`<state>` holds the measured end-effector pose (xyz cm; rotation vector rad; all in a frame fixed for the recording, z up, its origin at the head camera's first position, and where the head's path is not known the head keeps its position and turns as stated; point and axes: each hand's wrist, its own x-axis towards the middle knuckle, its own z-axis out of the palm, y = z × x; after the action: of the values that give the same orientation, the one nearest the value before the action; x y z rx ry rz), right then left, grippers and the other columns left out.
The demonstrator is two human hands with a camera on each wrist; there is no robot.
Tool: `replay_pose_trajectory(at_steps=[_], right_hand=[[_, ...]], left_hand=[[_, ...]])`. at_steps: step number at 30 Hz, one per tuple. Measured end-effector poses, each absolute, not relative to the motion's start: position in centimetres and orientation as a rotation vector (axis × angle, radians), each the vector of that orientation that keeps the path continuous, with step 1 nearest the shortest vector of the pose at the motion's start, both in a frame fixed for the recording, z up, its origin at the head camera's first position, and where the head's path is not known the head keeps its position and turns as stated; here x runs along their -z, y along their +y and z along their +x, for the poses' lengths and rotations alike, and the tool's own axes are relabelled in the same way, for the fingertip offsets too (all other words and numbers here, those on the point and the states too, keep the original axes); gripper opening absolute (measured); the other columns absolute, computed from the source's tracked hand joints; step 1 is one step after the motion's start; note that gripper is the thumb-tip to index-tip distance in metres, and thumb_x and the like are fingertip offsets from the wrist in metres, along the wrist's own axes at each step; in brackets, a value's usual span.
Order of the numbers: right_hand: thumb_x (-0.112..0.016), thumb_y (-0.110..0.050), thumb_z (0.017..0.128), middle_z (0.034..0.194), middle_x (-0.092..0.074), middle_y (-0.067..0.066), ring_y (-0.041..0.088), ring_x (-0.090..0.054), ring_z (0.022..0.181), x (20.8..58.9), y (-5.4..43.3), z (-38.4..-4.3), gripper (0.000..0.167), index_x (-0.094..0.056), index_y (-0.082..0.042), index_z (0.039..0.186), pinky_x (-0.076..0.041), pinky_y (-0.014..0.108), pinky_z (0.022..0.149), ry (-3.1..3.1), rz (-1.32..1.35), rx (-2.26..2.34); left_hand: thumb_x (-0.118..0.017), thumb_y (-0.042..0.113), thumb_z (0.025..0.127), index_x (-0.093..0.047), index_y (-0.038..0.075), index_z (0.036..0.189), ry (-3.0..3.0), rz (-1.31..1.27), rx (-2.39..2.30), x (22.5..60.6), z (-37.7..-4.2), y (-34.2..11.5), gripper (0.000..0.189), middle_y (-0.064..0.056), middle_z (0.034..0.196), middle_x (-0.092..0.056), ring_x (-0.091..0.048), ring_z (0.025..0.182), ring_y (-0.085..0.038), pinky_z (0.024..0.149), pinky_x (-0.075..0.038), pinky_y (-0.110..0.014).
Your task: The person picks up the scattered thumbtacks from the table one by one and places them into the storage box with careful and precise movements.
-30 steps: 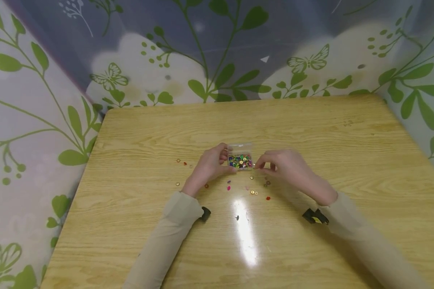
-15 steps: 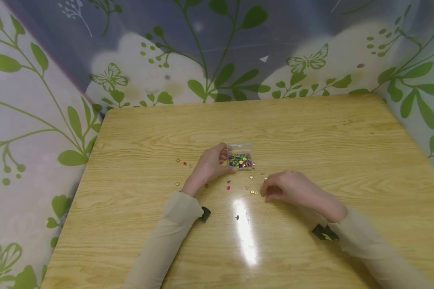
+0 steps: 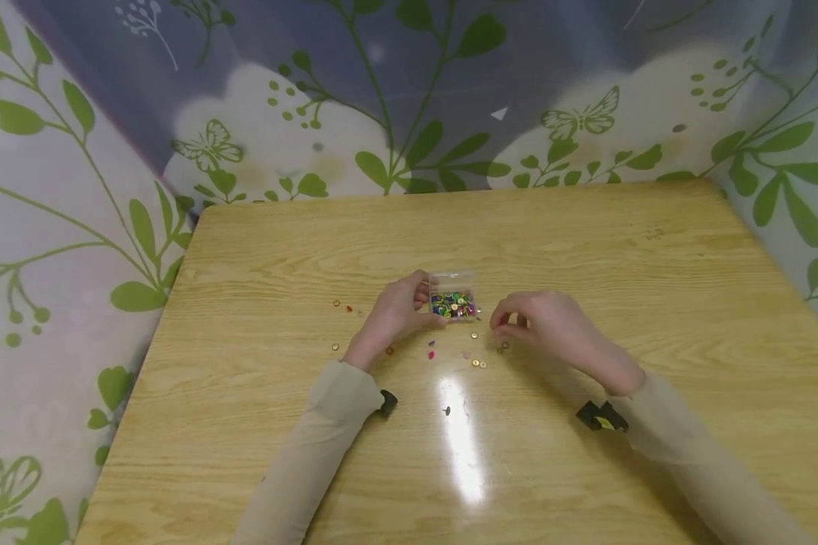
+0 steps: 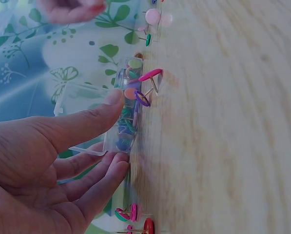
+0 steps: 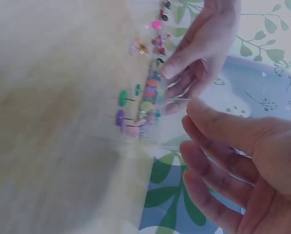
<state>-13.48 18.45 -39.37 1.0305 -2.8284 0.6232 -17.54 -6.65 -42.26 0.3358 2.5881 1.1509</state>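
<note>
one clear box [image 3: 452,280] sits on the tabletop [image 3: 552,235], left hand [image 3: 397,309] gripping its left side; right hand [image 3: 544,322], just right of the box, pinches a red tack [image 4: 97,8]. loose tacks [image 3: 475,363] lie near the box's front edge; behind it, room runs to the tabletop's far edge.

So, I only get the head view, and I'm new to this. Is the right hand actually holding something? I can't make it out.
Observer: It seems so. In the left wrist view, a bit of red, probably a red pin, shows at the right hand's fingertips.
Operator: From above, these look mostly like coloured dots. Are they just flat discs?
Observer: No. The left wrist view shows a pink pin with a thin metal shaft under its round head.
Operator: And the green? I only notice it inside the box.
Observer: There's some outside too: the right wrist view shows a green pin beside the box.
</note>
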Motion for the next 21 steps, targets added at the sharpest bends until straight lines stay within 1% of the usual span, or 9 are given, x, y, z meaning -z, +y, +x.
replay_pose_trajectory(at_steps=[2,5,12,16,21], right_hand=[[-0.081,-0.01,0.085,0.087,-0.077,-0.003,0.009,-0.068,0.069,39.1,18.0,-14.1,0.008,-0.078,-0.015,0.09,-0.055,0.027,0.058,-2.815,1.001,-0.624],[-0.08,-0.012,0.087,0.09,-0.078,-0.001,0.011,-0.068,0.068,38.9,17.2,-15.0,0.007,-0.079,-0.015,0.093,-0.054,0.028,0.056,-2.806,0.954,-0.619],[-0.08,-0.015,0.087,0.089,-0.078,0.001,0.011,-0.065,0.061,39.2,15.3,-16.7,0.007,-0.079,-0.014,0.094,-0.045,0.024,0.048,-2.794,0.905,-0.635],[-0.08,-0.016,0.088,0.088,-0.077,0.001,0.009,-0.062,0.057,39.5,14.7,-17.2,0.005,-0.079,-0.014,0.092,-0.04,0.022,0.044,-2.843,0.851,-0.682],[-0.079,-0.018,0.089,0.085,-0.077,0.0,0.004,-0.056,0.053,39.7,14.3,-17.4,0.005,-0.078,-0.014,0.092,-0.041,0.022,0.046,-2.887,0.839,-0.678]], left_hand=[[-0.088,0.02,0.08,-0.058,0.009,0.135,2.59,0.332,-1.144,42.3,-17.5,-6.6,0.063,-0.009,0.126,-0.065,-0.062,0.115,-0.025,0.102,-0.052,-0.035],[-0.088,0.02,0.08,-0.058,0.01,0.134,2.594,0.333,-1.136,42.2,-17.6,-6.6,0.063,-0.009,0.125,-0.066,-0.062,0.115,-0.024,0.101,-0.052,-0.034],[-0.088,0.018,0.08,-0.058,0.009,0.135,2.582,0.327,-1.154,42.1,-17.6,-6.7,0.063,-0.01,0.126,-0.066,-0.062,0.115,-0.025,0.101,-0.053,-0.035],[-0.088,0.018,0.079,-0.058,0.008,0.134,2.581,0.333,-1.152,42.2,-17.6,-6.7,0.064,-0.01,0.124,-0.066,-0.062,0.114,-0.025,0.101,-0.053,-0.035],[-0.087,0.018,0.08,-0.058,0.008,0.134,2.588,0.352,-1.15,42.2,-17.6,-6.7,0.062,-0.011,0.124,-0.066,-0.062,0.114,-0.026,0.101,-0.053,-0.036]])
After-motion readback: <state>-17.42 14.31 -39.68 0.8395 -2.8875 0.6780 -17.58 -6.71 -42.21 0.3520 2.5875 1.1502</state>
